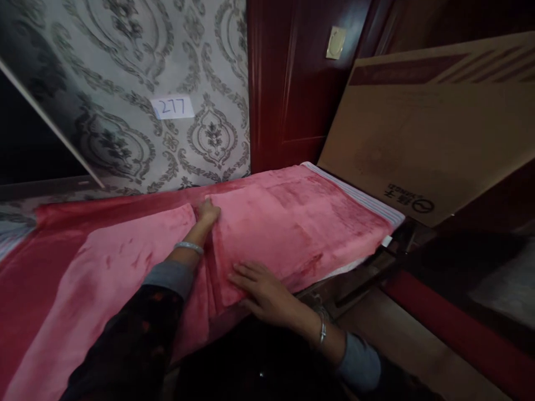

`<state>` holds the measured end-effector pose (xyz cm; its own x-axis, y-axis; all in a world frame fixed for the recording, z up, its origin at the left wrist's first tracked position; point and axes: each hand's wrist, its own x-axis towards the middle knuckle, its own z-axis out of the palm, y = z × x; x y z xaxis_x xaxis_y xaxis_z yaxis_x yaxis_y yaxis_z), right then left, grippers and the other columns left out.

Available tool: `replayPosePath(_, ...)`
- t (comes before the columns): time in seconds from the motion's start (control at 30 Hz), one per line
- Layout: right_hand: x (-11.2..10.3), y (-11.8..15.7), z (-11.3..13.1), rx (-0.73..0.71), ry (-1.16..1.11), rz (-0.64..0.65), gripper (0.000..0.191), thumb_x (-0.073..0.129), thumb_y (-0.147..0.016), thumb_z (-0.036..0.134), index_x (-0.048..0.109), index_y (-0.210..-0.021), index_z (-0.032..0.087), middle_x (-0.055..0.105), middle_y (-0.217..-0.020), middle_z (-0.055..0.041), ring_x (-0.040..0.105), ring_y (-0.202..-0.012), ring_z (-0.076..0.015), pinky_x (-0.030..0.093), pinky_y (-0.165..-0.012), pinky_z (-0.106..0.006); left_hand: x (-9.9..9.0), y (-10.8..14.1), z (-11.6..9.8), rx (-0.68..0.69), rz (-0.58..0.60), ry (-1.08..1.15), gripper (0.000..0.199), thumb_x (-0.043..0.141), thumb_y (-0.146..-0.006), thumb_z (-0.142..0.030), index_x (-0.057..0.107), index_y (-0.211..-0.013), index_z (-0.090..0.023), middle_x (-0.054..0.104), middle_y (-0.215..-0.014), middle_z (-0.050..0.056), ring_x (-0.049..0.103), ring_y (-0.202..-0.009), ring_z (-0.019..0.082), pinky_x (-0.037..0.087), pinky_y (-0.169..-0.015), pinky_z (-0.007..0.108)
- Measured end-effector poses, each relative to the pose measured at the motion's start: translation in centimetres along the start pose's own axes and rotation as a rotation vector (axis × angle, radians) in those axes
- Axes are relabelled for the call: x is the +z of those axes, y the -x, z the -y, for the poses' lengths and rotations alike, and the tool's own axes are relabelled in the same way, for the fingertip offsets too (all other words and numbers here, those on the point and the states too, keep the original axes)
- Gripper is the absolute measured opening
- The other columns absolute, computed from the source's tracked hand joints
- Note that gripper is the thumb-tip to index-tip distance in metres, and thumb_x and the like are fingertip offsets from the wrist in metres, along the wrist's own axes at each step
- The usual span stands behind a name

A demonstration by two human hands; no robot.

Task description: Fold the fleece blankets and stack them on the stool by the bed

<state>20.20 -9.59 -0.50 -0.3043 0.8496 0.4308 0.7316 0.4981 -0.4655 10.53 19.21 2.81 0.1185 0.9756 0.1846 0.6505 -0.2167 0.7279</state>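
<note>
A pink plush blanket [267, 223] lies folded over a long surface, with a separate-looking pink section [137, 239] spread to the left of a fold gap. My left hand [208, 211] is at the far corner of the folded part, its fingers curled around the edge and partly hidden. My right hand [263, 292] lies palm down near the close edge of the same folded part, fingers stretched and holding nothing. Striped cloth [355, 192] shows beneath the blanket at the right end.
A large cardboard box [434, 122] leans at the back right, beside a dark red door [288, 83]. Patterned wallpaper [209, 67] bears a paper label [173, 107] reading 277. A dark screen-like panel [33, 133] stands at the left.
</note>
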Motion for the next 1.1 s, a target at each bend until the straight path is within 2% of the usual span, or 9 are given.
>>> replayPosePath(0.1,-2.2,2.2,-1.0,-0.013,-0.108,-0.297,0.026,0.054,-0.097,0.027,0.066,-0.118,0.020,0.070,-0.116,-0.0094,0.062,-0.112,-0.0219,0.048,-0.100,-0.040,-0.1,1.4,-1.2,0.195,0.020,-0.281,0.069,0.060,-0.080,-0.028,0.046,-0.146,-0.017,0.037,-0.157,0.015,0.029,-0.146,0.038,0.030,-0.118,0.051)
replayPosePath(0.2,-3.8,5.5,-2.7,0.197,-0.065,-0.627,0.018,0.050,-0.098,0.023,0.068,-0.096,0.022,0.070,-0.085,-0.0029,0.065,-0.081,-0.0178,0.053,-0.077,-0.032,0.4,3.5,-1.8,0.443,0.173,-0.588,0.066,0.050,-0.089,-0.037,0.039,-0.150,-0.014,0.033,-0.159,0.016,0.029,-0.147,0.035,0.030,-0.117,0.049)
replayPosePath(0.27,-4.3,7.7,-4.2,0.366,0.012,-0.812,0.014,0.053,-0.095,0.024,0.066,-0.092,0.022,0.065,-0.080,-0.0014,0.062,-0.073,-0.0169,0.051,-0.068,-0.030,0.9,5.0,-1.8,0.504,0.260,-0.680,0.064,0.044,-0.093,-0.041,0.038,-0.151,-0.013,0.032,-0.159,0.019,0.029,-0.147,0.035,0.030,-0.116,0.051)
replayPosePath(0.37,-4.2,9.4,-6.6,0.513,0.090,-0.985,0.019,0.059,-0.089,0.031,0.063,-0.104,0.021,0.062,-0.094,-0.0050,0.060,-0.082,-0.0195,0.052,-0.069,-0.032,1.5,6.8,-1.6,0.549,0.277,-0.757,0.061,0.037,-0.097,-0.042,0.038,-0.151,-0.013,0.034,-0.158,0.020,0.028,-0.147,0.036,0.027,-0.116,0.055)
replayPosePath(0.5,-3.4,8.5,-9.5,0.579,0.012,-0.987,0.048,0.059,-0.080,0.033,0.053,-0.126,0.019,0.060,-0.118,-0.0115,0.061,-0.094,-0.0215,0.054,-0.084,-0.040,1.8,7.6,-1.2,0.594,0.226,-0.798,0.061,0.035,-0.098,-0.042,0.039,-0.150,-0.011,0.036,-0.156,0.022,0.032,-0.145,0.037,0.027,-0.115,0.055)
replayPosePath(0.6,-3.0,7.0,-10.9,0.594,-0.056,-0.964,0.055,0.054,-0.071,0.026,0.054,-0.126,0.018,0.063,-0.120,-0.0118,0.062,-0.103,-0.0232,0.051,-0.094,-0.043,1.9,7.6,-0.9,0.616,0.205,-0.809,0.060,0.034,-0.098,-0.042,0.040,-0.149,-0.011,0.038,-0.155,0.023,0.033,-0.144,0.037,0.027,-0.115,0.055)
replayPosePath(0.73,-3.6,5.7,-11.9,0.667,-0.065,-0.865,0.058,0.052,-0.060,0.019,0.061,-0.118,0.018,0.070,-0.112,-0.0089,0.065,-0.102,-0.0257,0.052,-0.093,-0.040,2.1,7.7,-0.7,0.639,0.166,-0.821,0.060,0.034,-0.098,-0.042,0.042,-0.148,-0.011,0.040,-0.154,0.022,0.034,-0.143,0.037,0.026,-0.115,0.055)
replayPosePath(0.9,-5.0,6.7,-13.2,0.776,0.002,-0.784,0.056,0.043,-0.052,0.015,0.070,-0.102,0.020,0.075,-0.096,-0.0048,0.069,-0.093,-0.0252,0.055,-0.087,-0.036,2.2,8.1,-0.8,0.636,0.167,-0.828,0.061,0.035,-0.098,-0.042,0.041,-0.149,-0.010,0.039,-0.154,0.023,0.035,-0.142,0.038,0.027,-0.114,0.055)
replayPosePath(1.1,-3.9,8.4,-14.1,0.684,0.114,-0.763,0.058,0.044,-0.058,0.018,0.069,-0.110,0.018,0.073,-0.109,-0.0089,0.067,-0.103,-0.0257,0.053,-0.094,-0.040,2.1,8.5,-0.7,0.591,0.192,-0.845,0.060,0.037,-0.098,-0.041,0.040,-0.150,-0.011,0.035,-0.156,0.023,0.031,-0.145,0.039,0.026,-0.115,0.056)
